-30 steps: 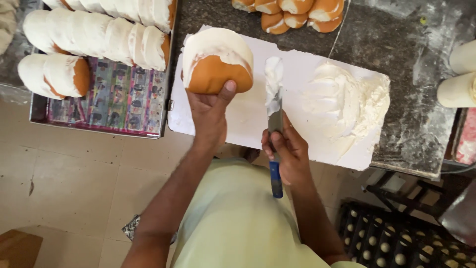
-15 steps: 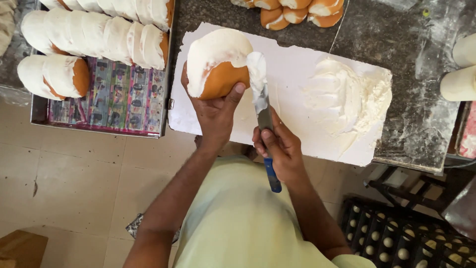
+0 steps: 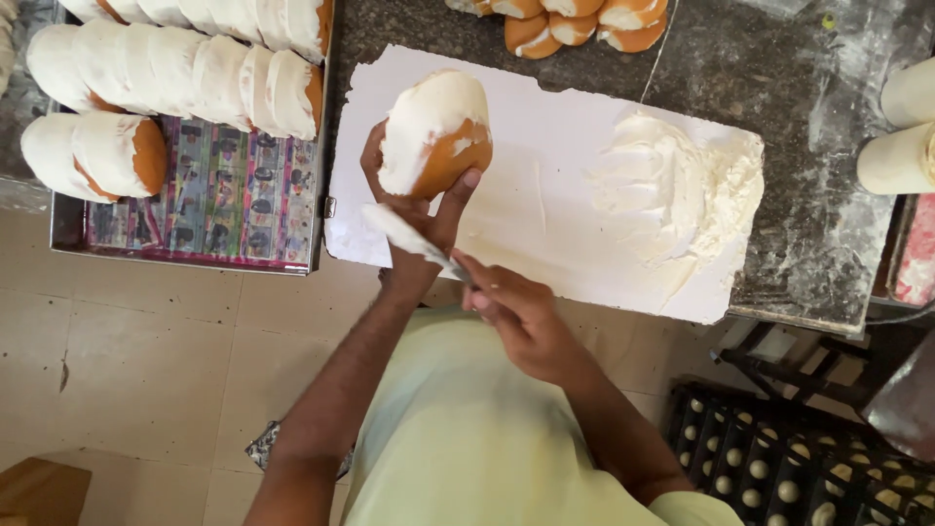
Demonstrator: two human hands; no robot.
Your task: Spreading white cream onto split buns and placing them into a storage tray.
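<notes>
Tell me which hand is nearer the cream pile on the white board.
Right. The right hand, gripping the knife, sits below and left of the cream pile. The left hand is farther left, holding the bun.

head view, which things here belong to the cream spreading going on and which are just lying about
In use:
- left hand holding the round golden bun, half coated in white cream
- right hand with the cream-smeared flat knife
- white cream heap on the white board

Lying about:
- metal tray of coated buns
- black egg crate
- pale cylinders
</notes>
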